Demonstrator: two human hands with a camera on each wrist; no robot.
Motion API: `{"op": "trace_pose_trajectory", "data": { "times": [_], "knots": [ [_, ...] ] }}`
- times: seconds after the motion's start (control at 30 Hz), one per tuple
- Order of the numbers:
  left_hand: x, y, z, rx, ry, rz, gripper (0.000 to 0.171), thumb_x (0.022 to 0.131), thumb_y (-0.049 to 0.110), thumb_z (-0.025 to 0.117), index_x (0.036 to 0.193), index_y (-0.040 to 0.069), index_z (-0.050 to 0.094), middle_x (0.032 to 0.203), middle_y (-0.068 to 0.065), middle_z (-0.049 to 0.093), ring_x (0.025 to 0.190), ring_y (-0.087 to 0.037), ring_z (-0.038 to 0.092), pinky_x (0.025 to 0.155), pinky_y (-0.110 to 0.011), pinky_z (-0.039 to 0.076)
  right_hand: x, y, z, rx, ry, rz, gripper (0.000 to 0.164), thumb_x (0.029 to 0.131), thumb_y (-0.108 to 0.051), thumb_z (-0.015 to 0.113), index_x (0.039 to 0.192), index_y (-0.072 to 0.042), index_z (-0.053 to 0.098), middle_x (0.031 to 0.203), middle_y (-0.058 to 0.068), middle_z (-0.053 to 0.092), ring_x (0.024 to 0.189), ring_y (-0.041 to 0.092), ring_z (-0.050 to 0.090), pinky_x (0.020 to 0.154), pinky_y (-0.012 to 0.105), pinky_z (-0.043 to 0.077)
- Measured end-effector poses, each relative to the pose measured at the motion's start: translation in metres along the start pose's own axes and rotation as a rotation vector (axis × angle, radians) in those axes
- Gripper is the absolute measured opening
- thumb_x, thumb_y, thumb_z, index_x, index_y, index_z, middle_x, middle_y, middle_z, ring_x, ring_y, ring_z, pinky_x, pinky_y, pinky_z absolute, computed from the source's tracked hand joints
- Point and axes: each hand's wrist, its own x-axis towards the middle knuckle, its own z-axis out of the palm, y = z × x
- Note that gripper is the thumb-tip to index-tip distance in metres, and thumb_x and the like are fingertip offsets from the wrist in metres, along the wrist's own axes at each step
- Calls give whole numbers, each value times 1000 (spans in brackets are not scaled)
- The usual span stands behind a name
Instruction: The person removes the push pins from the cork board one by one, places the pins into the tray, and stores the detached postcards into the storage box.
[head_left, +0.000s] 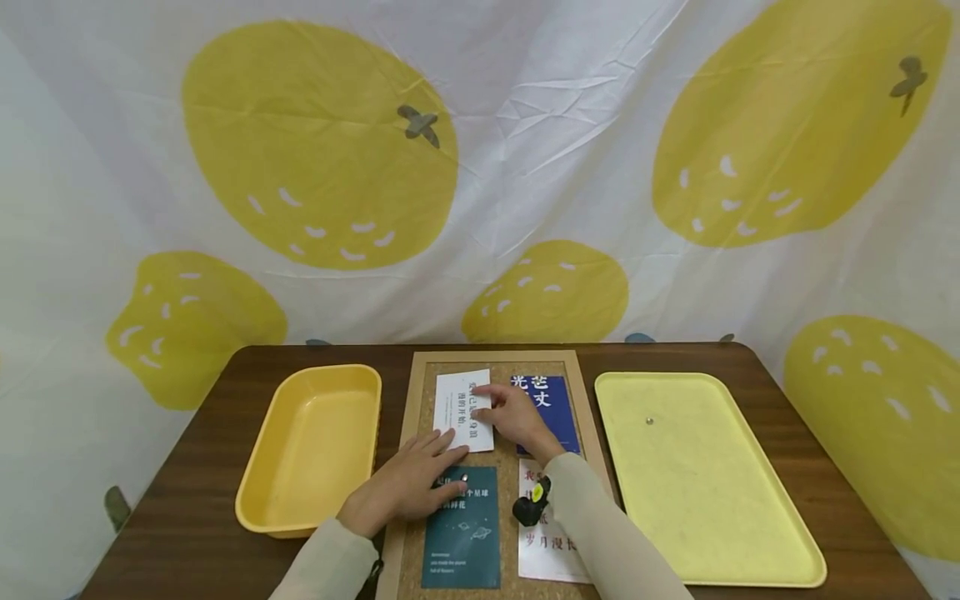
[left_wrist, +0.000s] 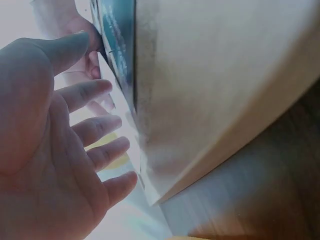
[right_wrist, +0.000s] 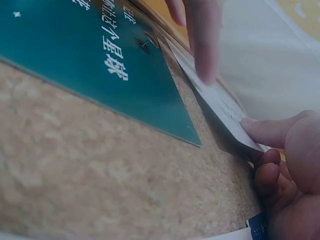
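An orange-yellow basin (left) and pale-yellow tray (right) rested on the brown tabletop; fruit-printed cloth hung behind

I observe the left forearm extended toward the white card from its near left and the right forearm from its near right, both sleeved. The left hand is palm-down, fingers spread, fingertips at the card's near-left corner. The right hand grips the card's right edge, thumb above, fingers curled beneath.
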Motion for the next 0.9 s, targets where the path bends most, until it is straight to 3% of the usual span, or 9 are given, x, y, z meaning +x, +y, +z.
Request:
{"op": "trace_pose_trajectory", "data": {
  "times": [0.47, 0.63, 0.9],
  "knots": [
    [-12, 0, -15, -38, 85, 47, 57, 99, 37, 60, 147, 11, 48, 153, -18, 42, 142, -38, 37, 115, -54, 31, -1, 0, -2, -9, -5, -20, 34, 90, -15, 73, 124, -16, 70, 89, 4, 59, 80, 19, 49, 66, 30, 39],
    [-17, -1, -20, -61, 94, 26, 56, 98, 37, 61, 147, 13, 48, 152, -17, 43, 140, -36, 41, 113, -55, 34, 0, 0, -1, -14, -6, -20, 34, 90, -15, 74, 123, -15, 70, 84, 4, 56, 77, 18, 48, 64, 30, 39],
    [-32, -11, -29, -54, 214, 22, 53, 98, 31, 63, 145, 10, 50, 148, -18, 48, 135, -36, 47, 108, -54, 41, -1, 0, 0, 1, -5, -7, 34, 89, -14, 74, 123, -14, 70, 84, 4, 56, 76, 18, 48, 64, 29, 38]
  ]
}}
